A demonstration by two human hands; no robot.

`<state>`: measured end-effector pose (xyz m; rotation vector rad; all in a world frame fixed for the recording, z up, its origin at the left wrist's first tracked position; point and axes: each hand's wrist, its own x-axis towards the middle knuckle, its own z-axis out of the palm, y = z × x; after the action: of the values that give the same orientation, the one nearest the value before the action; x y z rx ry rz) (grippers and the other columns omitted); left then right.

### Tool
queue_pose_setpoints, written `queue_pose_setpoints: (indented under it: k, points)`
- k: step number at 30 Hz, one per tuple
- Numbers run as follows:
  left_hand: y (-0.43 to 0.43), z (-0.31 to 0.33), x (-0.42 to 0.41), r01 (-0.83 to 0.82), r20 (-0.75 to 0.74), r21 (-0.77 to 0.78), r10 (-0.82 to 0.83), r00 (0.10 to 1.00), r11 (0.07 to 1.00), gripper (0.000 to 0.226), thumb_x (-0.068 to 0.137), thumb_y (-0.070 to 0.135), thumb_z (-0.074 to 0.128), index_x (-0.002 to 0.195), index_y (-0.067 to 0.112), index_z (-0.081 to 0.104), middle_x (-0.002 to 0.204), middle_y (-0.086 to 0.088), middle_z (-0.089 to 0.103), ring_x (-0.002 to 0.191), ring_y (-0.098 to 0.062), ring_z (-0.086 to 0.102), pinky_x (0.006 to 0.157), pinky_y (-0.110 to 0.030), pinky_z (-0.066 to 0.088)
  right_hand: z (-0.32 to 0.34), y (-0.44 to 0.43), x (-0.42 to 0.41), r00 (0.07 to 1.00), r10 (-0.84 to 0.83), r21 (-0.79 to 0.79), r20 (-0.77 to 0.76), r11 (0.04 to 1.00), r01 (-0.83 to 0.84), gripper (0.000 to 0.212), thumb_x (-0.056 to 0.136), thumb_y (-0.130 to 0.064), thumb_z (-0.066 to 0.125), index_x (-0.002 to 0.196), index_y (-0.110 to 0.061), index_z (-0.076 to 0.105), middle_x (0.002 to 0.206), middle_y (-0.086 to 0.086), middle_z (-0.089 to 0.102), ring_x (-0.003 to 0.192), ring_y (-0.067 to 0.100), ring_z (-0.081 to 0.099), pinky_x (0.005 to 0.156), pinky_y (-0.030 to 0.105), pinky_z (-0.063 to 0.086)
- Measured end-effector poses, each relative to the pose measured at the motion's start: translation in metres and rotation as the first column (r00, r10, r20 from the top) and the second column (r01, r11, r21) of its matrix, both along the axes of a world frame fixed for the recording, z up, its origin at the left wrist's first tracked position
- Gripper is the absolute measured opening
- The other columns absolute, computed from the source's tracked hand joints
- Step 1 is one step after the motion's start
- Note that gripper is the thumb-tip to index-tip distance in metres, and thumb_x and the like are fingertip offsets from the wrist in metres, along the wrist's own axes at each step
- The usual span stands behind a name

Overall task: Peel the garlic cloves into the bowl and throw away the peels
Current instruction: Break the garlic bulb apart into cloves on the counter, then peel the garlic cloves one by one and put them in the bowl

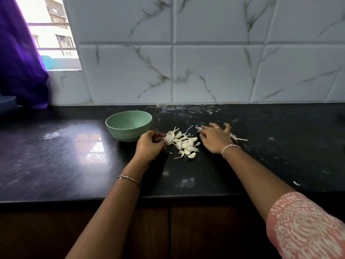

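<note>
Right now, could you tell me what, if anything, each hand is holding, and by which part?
The left hand pinches a garlic piece by its left edge; the right hand holds nothing, spread over peels.

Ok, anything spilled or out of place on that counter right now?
Nothing spilled or damaged. Loose peels lie scattered right of the garlic pile, partly under the right hand; pale smears mark the black counter. The bowl stands upright.

Head-worn wide-angle view, facing forward and down, close over the counter point(56, 156)
</note>
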<state>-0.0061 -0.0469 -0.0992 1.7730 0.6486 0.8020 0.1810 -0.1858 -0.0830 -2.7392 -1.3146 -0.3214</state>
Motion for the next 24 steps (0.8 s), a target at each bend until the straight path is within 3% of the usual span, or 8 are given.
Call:
queue_pose_setpoints:
  k: [5,8,10,12,15,17,21,24]
  points:
    - [-0.004,0.007,0.003,-0.025,0.107,-0.064,0.032,0.994,0.998,0.016,0.085,0.002,0.069,0.087,0.017,0.065,0.074,-0.003,0.066,0.063,-0.013,0.060,0.070,-0.030,0.050,0.002,-0.017,0.004,0.959,-0.168,0.073,0.228,0.985,0.155,0.037,0.100,-0.034,0.037,0.099,-0.021,0.071,0.099,0.000,0.068,0.112,0.020,0.054,0.110,0.049,0.019]
    - [-0.009,0.014,0.003,0.012,0.200,-0.076,0.003,0.980,0.997,0.014,0.085,0.005,0.071,0.087,0.017,0.066,0.073,-0.001,0.065,0.064,-0.010,0.059,0.064,-0.021,0.048,0.002,-0.024,0.009,0.951,-0.186,0.207,0.246,0.969,0.135,0.031,0.097,-0.033,0.045,0.097,-0.019,0.072,0.105,0.001,0.065,0.109,0.023,0.053,0.107,0.048,0.024]
    - [-0.011,0.016,0.003,0.033,0.241,-0.064,-0.016,0.970,0.997,0.014,0.084,0.005,0.072,0.089,0.016,0.065,0.077,-0.003,0.066,0.067,-0.010,0.060,0.062,-0.018,0.047,0.007,-0.023,0.006,0.989,-0.073,0.356,0.131,0.934,0.022,0.026,0.095,-0.036,0.051,0.099,-0.018,0.069,0.109,0.001,0.063,0.107,0.022,0.055,0.101,0.044,0.031]
    - [-0.013,0.017,0.004,0.046,0.245,-0.035,-0.036,0.969,0.998,0.017,0.081,0.005,0.076,0.089,0.014,0.065,0.080,-0.008,0.067,0.070,-0.011,0.062,0.063,-0.017,0.048,0.019,-0.021,-0.005,0.967,0.199,0.505,-0.162,0.858,-0.092,0.026,0.096,-0.039,0.054,0.100,-0.016,0.068,0.102,0.001,0.066,0.095,0.018,0.060,0.087,0.035,0.044]
    - [-0.018,0.018,0.016,0.065,0.176,0.048,-0.072,0.982,0.997,0.025,0.075,0.004,0.081,0.081,0.016,0.060,0.074,-0.003,0.065,0.068,-0.011,0.061,0.066,-0.021,0.052,0.039,-0.016,-0.028,0.601,0.518,0.639,-0.608,0.769,-0.016,0.037,0.101,-0.042,0.044,0.108,-0.012,0.066,0.083,0.004,0.069,0.068,0.012,0.061,0.060,0.021,0.044]
    - [-0.024,0.021,0.029,0.066,0.108,0.141,-0.082,0.991,0.988,0.027,0.073,0.006,0.083,0.076,0.021,0.061,0.074,0.003,0.067,0.070,-0.011,0.064,0.072,-0.027,0.055,0.044,-0.014,-0.033,0.475,0.551,0.626,-0.686,0.780,0.000,0.039,0.100,-0.041,0.046,0.112,-0.010,0.065,0.079,0.006,0.068,0.062,0.012,0.061,0.053,0.019,0.045]
    - [-0.030,0.038,0.047,0.153,0.001,0.266,-0.159,0.987,0.952,0.025,0.074,0.010,0.083,0.074,0.027,0.065,0.075,0.013,0.069,0.067,0.002,0.065,0.073,-0.018,0.054,0.041,-0.016,-0.024,0.516,0.571,0.679,-0.638,0.734,0.027,0.005,0.092,-0.005,0.063,0.097,-0.007,0.065,0.074,0.009,0.065,0.054,0.006,0.060,0.052,0.017,0.050]
    - [-0.023,0.045,0.048,0.318,-0.057,0.261,-0.315,0.947,0.911,0.026,0.080,0.002,0.076,0.079,0.027,0.069,0.085,0.003,0.073,0.080,-0.007,0.068,0.083,-0.026,0.054,0.038,-0.024,-0.011,0.514,0.552,0.678,-0.657,0.731,0.082,0.010,0.086,-0.003,0.070,0.095,-0.002,0.066,0.070,0.007,0.067,0.056,0.008,0.063,0.057,0.017,0.053]
